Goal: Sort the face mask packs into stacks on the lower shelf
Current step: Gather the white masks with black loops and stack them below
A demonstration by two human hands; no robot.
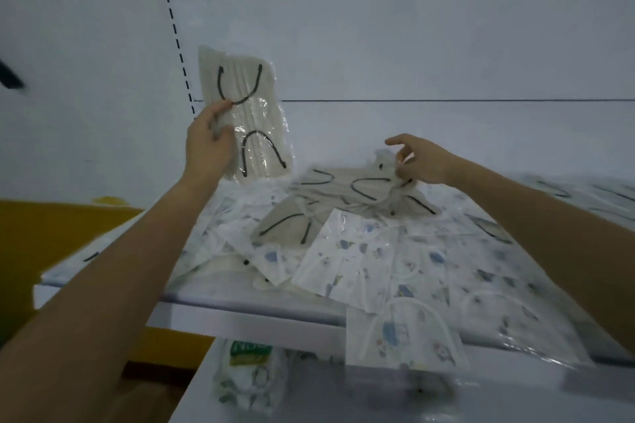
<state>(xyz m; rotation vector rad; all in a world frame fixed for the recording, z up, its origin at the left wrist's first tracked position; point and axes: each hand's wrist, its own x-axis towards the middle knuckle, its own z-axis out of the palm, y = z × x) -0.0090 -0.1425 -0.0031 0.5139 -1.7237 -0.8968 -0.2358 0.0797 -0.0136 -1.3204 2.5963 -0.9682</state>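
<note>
Mask packs lie in a loose jumble across the upper shelf (240, 316), a white board with a thick front edge. Two kinds show. One kind is beige, pleated, with black ear loops that curve like horseshoes under clear, shiny wrap. The other is white with small blue and grey prints and white loops, also sealed in clear plastic.

The left hand (209, 144) grips a beige pack (251, 120) by its left edge, thumb in front and fingers curled behind. The pack is held upright, clear of the shelf, against the white back wall (412, 27). Its two black loops face each other, one opening up and one opening down.

The right hand (421, 161) is over the beige heap (343, 189) at the back middle of the shelf. Its forefinger points out to the left, while thumb and the other fingers pinch the crumpled wrapper of the top beige pack (395, 178). Below that pack several more beige ones lie at crossed angles, overlapping.

The printed packs (360, 261) cover most of the front and right of the shelf, fanned over one another. One printed pack (402, 336) hangs over the front edge, its white loop arching plainly.

On the lower shelf (309, 398) a bundle of printed packs (249, 378) with a green label stands near the left end; it is blurred. A slotted upright (171, 21) runs down the wall at left, and a yellow board (51, 233) lies beyond the shelf's left end.
</note>
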